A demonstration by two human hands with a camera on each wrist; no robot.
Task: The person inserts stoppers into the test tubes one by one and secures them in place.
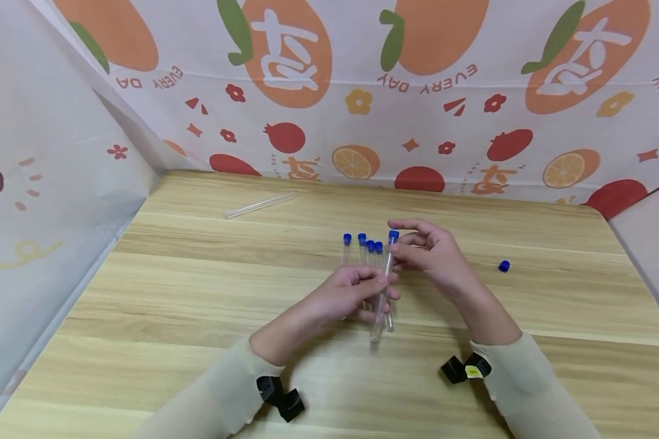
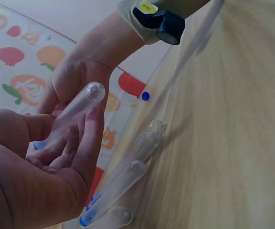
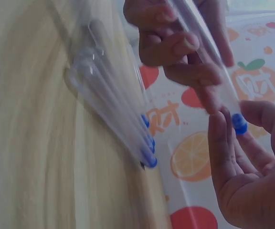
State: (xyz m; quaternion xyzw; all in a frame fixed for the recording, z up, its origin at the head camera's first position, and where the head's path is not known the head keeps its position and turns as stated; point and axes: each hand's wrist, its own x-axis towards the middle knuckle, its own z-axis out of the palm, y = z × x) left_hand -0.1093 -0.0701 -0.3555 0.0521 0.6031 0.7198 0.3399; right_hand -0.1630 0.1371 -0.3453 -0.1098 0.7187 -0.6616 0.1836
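A clear test tube [image 1: 381, 299] with a blue cap [image 1: 393, 234] is held tilted above the table, cap end away from me. My left hand [image 1: 351, 289] pinches the tube around its middle between thumb and fingers. My right hand [image 1: 436, 256] is at the cap end, with its thumb beside the cap and its fingers around the far side; the right wrist view shows the cap [image 3: 240, 124] on the tube. Below the hands, several capped test tubes [image 2: 118, 191] lie side by side on the table, partly hidden by my left hand in the head view.
One loose blue cap [image 1: 504, 266] lies right of my right hand. Toward the back left, a clear tube [image 1: 260, 205] without a visible cap lies on the wooden table [image 1: 170, 292]. A fruit-patterned cloth [image 1: 318, 134] hangs along the back edge.
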